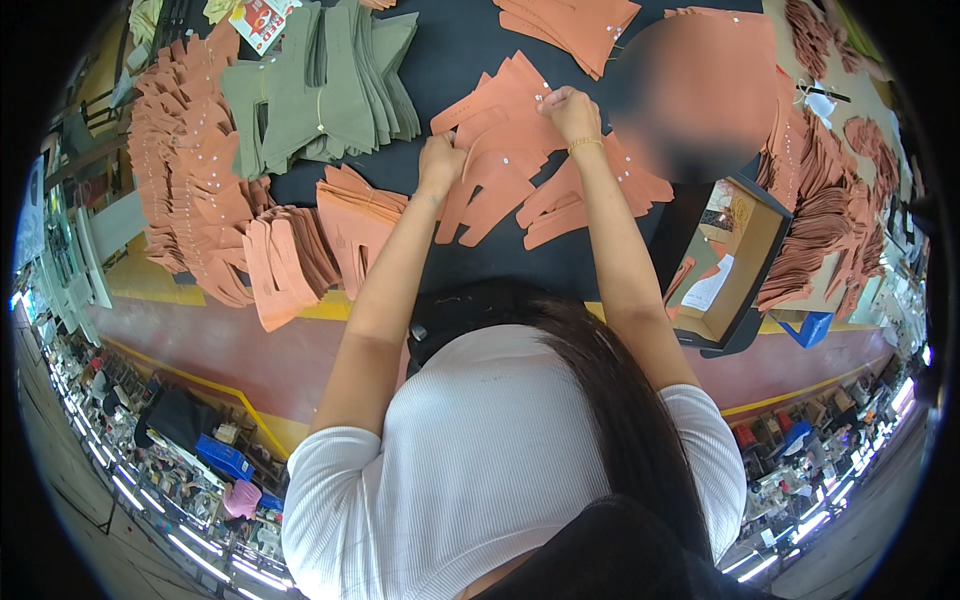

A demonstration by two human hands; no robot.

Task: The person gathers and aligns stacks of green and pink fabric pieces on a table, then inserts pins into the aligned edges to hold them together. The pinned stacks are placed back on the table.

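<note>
The orange pieces (500, 128) lie over the counter (448, 62), between both hands. The left hand (440, 164) grasps their left edge; the right hand (573, 114) pinches their right edge. The step appears to be two-handed positioning; the next move likely calls for even grip.

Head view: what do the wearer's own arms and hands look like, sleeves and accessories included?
The left hand and right hand are both ungloved. A thin gold-coloured bracelet circles the right wrist. The forearms are uncovered; the left sleeve and right sleeve are short, white and finely ribbed.
</note>
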